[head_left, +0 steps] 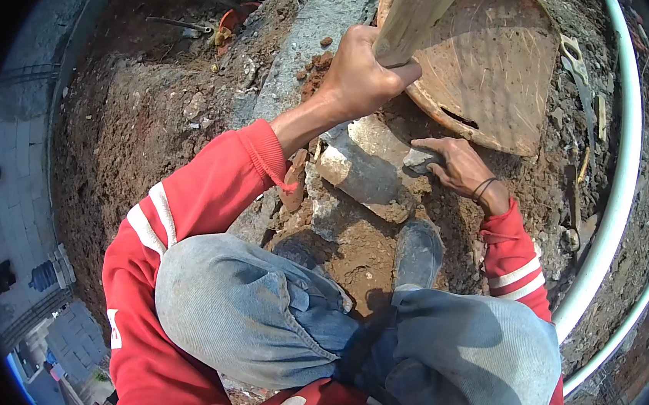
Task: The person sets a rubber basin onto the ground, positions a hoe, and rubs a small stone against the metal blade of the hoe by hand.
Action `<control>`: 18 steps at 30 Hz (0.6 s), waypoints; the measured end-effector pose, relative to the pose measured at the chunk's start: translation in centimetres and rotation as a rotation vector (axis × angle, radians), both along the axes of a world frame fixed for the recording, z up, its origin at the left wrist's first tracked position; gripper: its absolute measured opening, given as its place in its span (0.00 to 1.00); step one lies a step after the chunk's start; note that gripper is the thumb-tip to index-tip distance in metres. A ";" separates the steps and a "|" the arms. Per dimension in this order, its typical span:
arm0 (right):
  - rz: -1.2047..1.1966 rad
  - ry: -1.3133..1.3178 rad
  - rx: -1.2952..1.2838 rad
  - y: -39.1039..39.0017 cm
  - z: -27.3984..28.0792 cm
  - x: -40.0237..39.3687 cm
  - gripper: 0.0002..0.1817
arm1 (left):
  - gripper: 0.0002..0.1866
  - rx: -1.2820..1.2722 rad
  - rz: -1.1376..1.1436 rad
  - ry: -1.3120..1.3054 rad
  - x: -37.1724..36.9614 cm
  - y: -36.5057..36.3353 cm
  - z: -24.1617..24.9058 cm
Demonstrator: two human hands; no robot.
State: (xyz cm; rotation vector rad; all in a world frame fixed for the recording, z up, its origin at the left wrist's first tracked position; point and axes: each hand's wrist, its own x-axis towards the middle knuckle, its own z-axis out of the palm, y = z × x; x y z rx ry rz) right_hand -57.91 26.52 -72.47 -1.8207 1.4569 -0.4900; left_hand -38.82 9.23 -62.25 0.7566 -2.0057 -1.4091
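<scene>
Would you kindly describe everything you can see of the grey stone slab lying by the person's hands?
The slab is a flat, broken piece of grey stone or concrete, pale on top, with rough, jagged edges dusted in brown soil. It lies tilted on loose reddish earth, just ahead of the person's shoes. The right hand rests its fingertips on the slab's right edge. The left hand is above it, gripping a wooden handle, not touching the slab.

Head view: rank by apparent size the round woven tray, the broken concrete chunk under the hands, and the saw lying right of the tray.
1. Round woven tray, clearly largest.
2. Broken concrete chunk.
3. Saw, thin and smallest in area, though its far end blurs into the rubble.
</scene>
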 end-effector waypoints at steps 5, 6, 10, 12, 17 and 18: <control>-0.072 0.129 0.085 1.4 2.2 2.0 0.26 | 0.08 -0.079 0.052 -0.082 -1.0 0.6 0.6; -0.062 0.114 0.072 1.7 2.7 2.5 0.25 | 0.08 -0.079 0.047 -0.079 -1.2 0.6 0.6; -0.069 0.094 -0.081 3.6 1.3 4.3 0.19 | 0.15 -0.069 0.056 -0.112 -2.6 0.9 0.4; -0.003 0.140 0.049 4.6 1.0 5.8 0.12 | 0.15 -0.083 0.034 -0.189 -2.9 1.6 0.9; -0.053 0.165 0.155 5.5 2.7 9.0 0.05 | 0.12 0.008 -0.014 -0.270 -2.4 3.1 -0.4; -0.054 0.152 0.134 5.9 2.4 9.0 0.07 | 0.11 0.012 -0.008 -0.259 -2.3 3.0 -0.7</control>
